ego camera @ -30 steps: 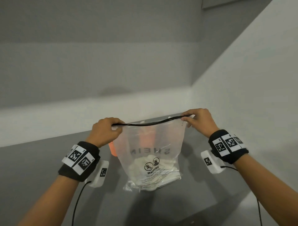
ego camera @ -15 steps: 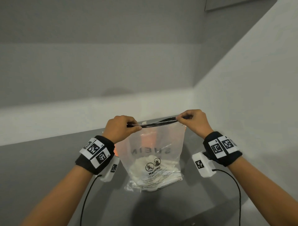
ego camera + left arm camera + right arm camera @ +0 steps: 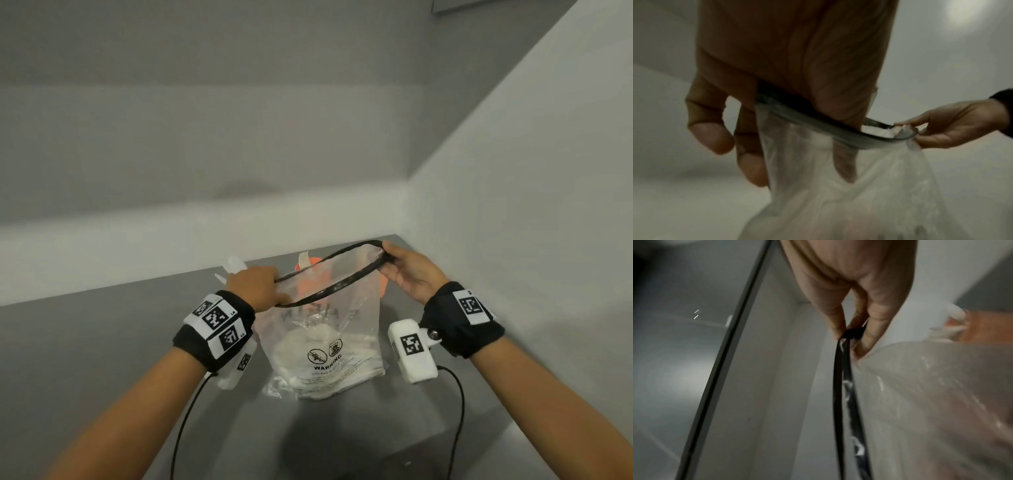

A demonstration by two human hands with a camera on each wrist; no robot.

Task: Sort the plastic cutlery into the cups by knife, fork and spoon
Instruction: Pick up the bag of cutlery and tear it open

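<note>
A clear plastic bag (image 3: 325, 329) with a black zip rim (image 3: 337, 286) stands on the grey table (image 3: 102, 342), white plastic cutlery (image 3: 329, 363) heaped in its bottom. My left hand (image 3: 260, 287) grips the rim's left end; in the left wrist view the left hand (image 3: 797, 91) has fingers curled over the rim (image 3: 818, 120). My right hand (image 3: 407, 270) pinches the right end, and my right hand (image 3: 855, 331) shows thumb and finger closed on the rim (image 3: 844, 369). The bag's mouth gapes open. Behind the bag stands an orange cup (image 3: 308, 274) with white cutlery (image 3: 303, 262) sticking out.
More white cutlery (image 3: 234, 265) pokes up behind my left hand. Grey walls close the table at the back and right (image 3: 513, 205). The table's front edge (image 3: 479, 442) lies near my right forearm. Wrist cables hang from both arms.
The bag's zip rim, closed and flat before, has been pulled apart into an open loop. My hands have drawn closer together, and the right hand has turned palm-up.
</note>
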